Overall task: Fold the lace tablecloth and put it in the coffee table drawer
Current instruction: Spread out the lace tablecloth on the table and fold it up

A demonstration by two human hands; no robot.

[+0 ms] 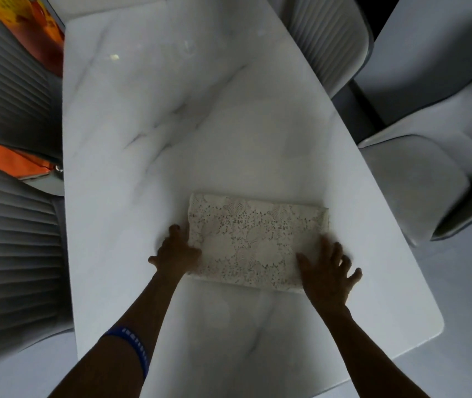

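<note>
Nearest, saw a blue wristband [135, 350] on the left forearm. Just beyond, found the left hand [175, 251] at the left end of the folded lace tablecloth [253, 242], its fingers curled over that edge and seemingly pinching the layers, though too dim to be sure. Found the right hand [328, 268] spread wide and flat, fingers straight, pressing on the right end of the cloth and partly on the marble table [148, 116]. Noted the cloth lying as a neat oblong close to the near edge of the table, several layers thick. Judged the main risk as the stack sliding apart: slippery lace on polished marble, so lifting by one end alone could let the layers fan out and undo the folding. Judged a second risk in another fold going crooked if the two ends were not kept in line. Could not find any drawer in view, so carrying the bundle some way seemed likely, with more chance of it sagging open. Farther off, saw grey ribbed chairs [13, 254] on both sides and something orange [5, 159] at the far left.
</note>
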